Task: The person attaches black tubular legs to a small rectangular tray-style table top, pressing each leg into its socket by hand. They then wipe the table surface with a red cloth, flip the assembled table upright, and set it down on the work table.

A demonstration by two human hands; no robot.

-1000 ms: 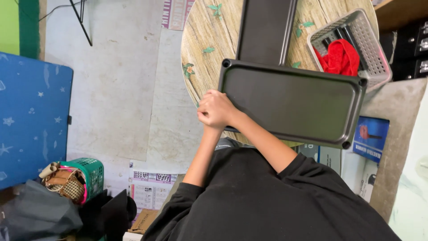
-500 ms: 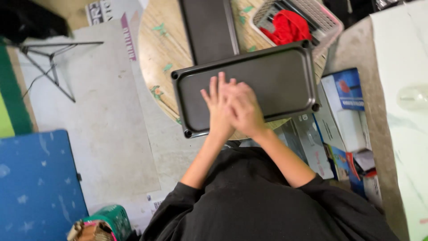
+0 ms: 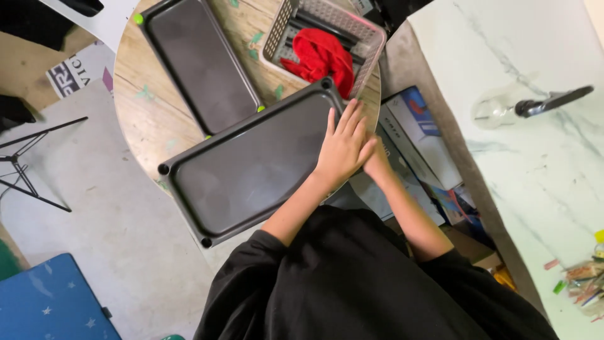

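Observation:
A large black tray (image 3: 251, 170) lies on a round wooden table (image 3: 151, 119). My left hand (image 3: 343, 148) rests flat at the tray's right edge with its fingers stretched out and nothing in it. It covers most of my right hand (image 3: 379, 165), of which only the wrist side shows, so its fingers are hidden. Just beyond the fingertips stands a grey basket (image 3: 296, 19) with a red cloth (image 3: 324, 53) in it. A second, narrower black tray (image 3: 201, 60) lies further back on the table.
A white marble counter (image 3: 535, 157) runs along the right, with a clear bottle with a black handle (image 3: 535, 107) and small clutter (image 3: 585, 277). Cardboard boxes (image 3: 421, 132) sit below the table. A blue starred mat (image 3: 50, 302) and a black stand (image 3: 25, 170) are on the floor at left.
My joined hands went from the tray's left edge across its middle to its right edge. The clasp opened into a flat left hand on top. The view swung around.

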